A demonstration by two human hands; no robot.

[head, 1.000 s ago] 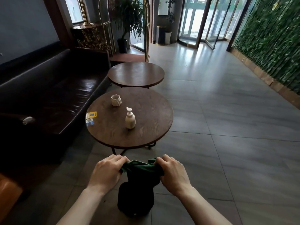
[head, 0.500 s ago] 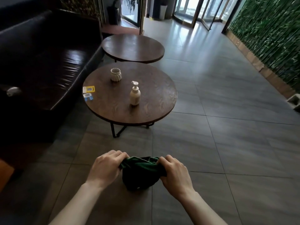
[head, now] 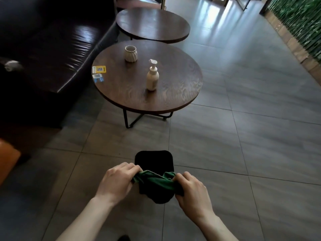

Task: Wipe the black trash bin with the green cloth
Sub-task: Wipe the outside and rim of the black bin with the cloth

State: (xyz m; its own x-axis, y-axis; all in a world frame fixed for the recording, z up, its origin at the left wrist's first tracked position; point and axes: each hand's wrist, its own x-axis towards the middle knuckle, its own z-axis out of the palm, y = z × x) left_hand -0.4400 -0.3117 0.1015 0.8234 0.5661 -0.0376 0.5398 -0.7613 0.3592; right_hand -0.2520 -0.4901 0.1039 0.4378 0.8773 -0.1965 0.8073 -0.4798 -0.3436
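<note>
Black plastic trash bin (head: 154, 160), rounded-square, matte, on grey tiled floor (head: 260, 153) w/ near side hidden by dark green bunched cloth (head: 156, 182). Left hand (head: 118, 181) & right hand (head: 192, 192): each grip closed on a cloth end, cloth stretched btwn them over bin.

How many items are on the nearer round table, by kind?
Pump bottle: 1
Ribbed ceramic cup: 1
Cards: 2, a yellow-framed card and a blue-and-white card
Total: 4
</note>
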